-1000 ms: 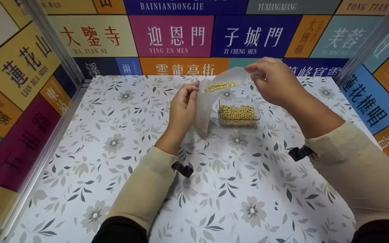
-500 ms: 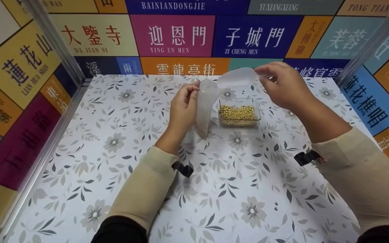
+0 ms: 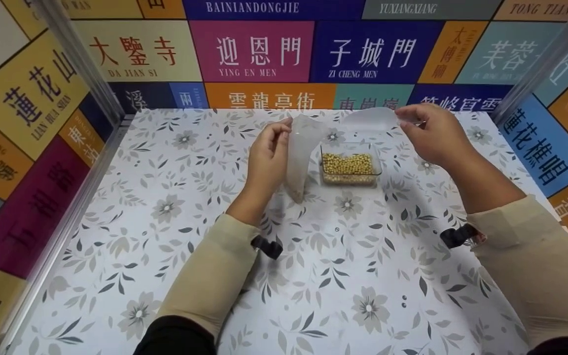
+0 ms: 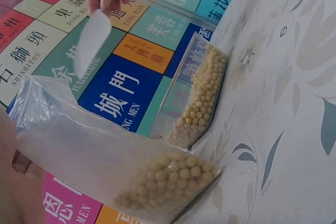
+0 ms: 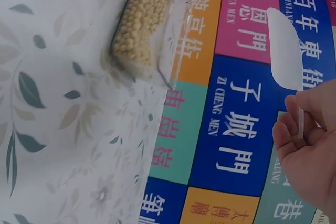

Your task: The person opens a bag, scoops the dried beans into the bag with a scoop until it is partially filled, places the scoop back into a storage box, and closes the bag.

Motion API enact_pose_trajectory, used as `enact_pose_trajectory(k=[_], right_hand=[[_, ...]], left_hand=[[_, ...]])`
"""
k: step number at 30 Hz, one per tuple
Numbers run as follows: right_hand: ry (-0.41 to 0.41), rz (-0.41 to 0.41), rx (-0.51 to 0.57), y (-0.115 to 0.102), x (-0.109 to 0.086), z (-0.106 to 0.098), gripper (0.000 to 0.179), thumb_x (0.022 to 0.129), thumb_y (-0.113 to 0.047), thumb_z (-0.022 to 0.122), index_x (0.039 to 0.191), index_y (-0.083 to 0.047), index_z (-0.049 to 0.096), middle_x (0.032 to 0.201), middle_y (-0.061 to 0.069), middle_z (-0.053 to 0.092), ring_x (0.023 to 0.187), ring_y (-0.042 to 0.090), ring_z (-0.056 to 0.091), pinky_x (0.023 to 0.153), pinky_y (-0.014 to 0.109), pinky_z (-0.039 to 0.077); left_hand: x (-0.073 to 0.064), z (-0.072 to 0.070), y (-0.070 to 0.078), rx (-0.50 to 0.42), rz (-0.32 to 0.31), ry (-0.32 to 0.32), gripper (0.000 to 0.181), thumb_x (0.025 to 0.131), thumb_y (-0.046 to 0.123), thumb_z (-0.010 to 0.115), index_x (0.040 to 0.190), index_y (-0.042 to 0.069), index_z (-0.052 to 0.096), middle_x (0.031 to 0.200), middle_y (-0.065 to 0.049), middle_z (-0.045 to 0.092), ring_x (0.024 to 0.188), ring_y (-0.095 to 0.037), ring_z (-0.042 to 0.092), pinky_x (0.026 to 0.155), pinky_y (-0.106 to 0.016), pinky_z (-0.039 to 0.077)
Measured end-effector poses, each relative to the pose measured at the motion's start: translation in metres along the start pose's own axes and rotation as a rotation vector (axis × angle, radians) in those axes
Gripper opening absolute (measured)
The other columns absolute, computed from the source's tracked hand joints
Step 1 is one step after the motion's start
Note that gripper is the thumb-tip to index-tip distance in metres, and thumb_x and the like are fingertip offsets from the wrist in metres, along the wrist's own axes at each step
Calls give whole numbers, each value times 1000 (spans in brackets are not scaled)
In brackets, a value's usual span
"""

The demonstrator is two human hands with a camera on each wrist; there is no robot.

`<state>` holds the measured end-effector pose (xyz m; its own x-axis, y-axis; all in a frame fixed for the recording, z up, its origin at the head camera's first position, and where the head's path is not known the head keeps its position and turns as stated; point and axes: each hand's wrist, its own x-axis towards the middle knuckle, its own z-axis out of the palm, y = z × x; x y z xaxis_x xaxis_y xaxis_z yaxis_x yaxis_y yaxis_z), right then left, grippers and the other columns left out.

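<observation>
Near the table's far side my left hand (image 3: 267,150) grips the upper edge of a clear zip bag (image 3: 301,153), which hangs with its lower corner down. In the left wrist view, soybeans (image 4: 170,179) fill the bag's bottom. My right hand (image 3: 436,134) pinches the handle of a white plastic scoop (image 3: 370,120), raised behind and to the right of the bag, apart from it. No beans show in the scoop in the right wrist view. Between the hands stands a clear rectangular container (image 3: 350,181) partly filled with soybeans (image 5: 136,27); neither hand touches it.
A white cloth with grey flowers and leaves (image 3: 303,291) covers the table. Printed panels (image 3: 249,52) with large characters wall in the back and both sides. Clear corner posts (image 3: 89,74) stand where the panels meet.
One second ago the scoop held a row of soybeans at the bag's mouth; now none show in it. My right hand has drawn the scoop rightward and lower. The left hand stays put.
</observation>
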<state>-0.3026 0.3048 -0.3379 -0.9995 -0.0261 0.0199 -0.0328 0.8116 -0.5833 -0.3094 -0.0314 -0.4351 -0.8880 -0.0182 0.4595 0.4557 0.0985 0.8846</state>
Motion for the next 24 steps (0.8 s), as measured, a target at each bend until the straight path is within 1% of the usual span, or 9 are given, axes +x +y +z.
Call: enact_pose_trajectory(k=[3,7,11,15,19,22,24], right_hand=[[-67,21,-57,10,4,0,46,114,-38,47,155,-20,57,159,13,53,135,38,54,109,57,53],[-153,-5,-130,23,8,3,44,114,-32,48,153,-16,58,160,18,53,141,45,52,113,67,49],[-203,-42,-176,31,9,9,42,113,-27,51,151,-12,61,159,21,54,143,48,52,115,70,46],[-217,-67,-215,35,10,17,39,112,-22,53,148,-11,64,154,24,56,138,49,55,111,69,49],[-199,-89,-241,37,12,24,37,110,-16,52,144,-9,67,149,27,60,132,50,59,107,68,52],[-177,-107,-265,35,13,30,37,109,-12,52,141,-8,69,147,27,62,134,49,59,111,67,50],[-164,-136,-288,34,14,34,37,107,-9,52,140,-6,70,145,27,63,136,49,57,114,67,48]], left_hand=[[0,0,0,-2,1,6,15,113,11,52,116,6,66,147,-4,68,144,-12,59,121,-18,47],[0,1,-1,10,10,10,15,112,11,52,117,4,65,146,-5,69,143,-13,60,120,-19,48],[1,1,-2,18,17,14,17,112,11,53,118,1,65,145,-5,69,143,-13,60,120,-19,48],[1,0,-3,33,24,17,17,112,11,53,118,2,66,145,-4,69,142,-11,60,120,-19,48],[1,0,-3,40,35,10,18,112,12,53,119,2,66,145,-4,69,143,-11,60,121,-20,48],[1,0,-3,37,36,8,18,113,12,52,118,2,66,145,-4,69,143,-12,60,121,-20,47],[1,0,-3,31,35,8,18,113,12,52,118,3,66,145,-4,69,143,-12,60,121,-20,47]])
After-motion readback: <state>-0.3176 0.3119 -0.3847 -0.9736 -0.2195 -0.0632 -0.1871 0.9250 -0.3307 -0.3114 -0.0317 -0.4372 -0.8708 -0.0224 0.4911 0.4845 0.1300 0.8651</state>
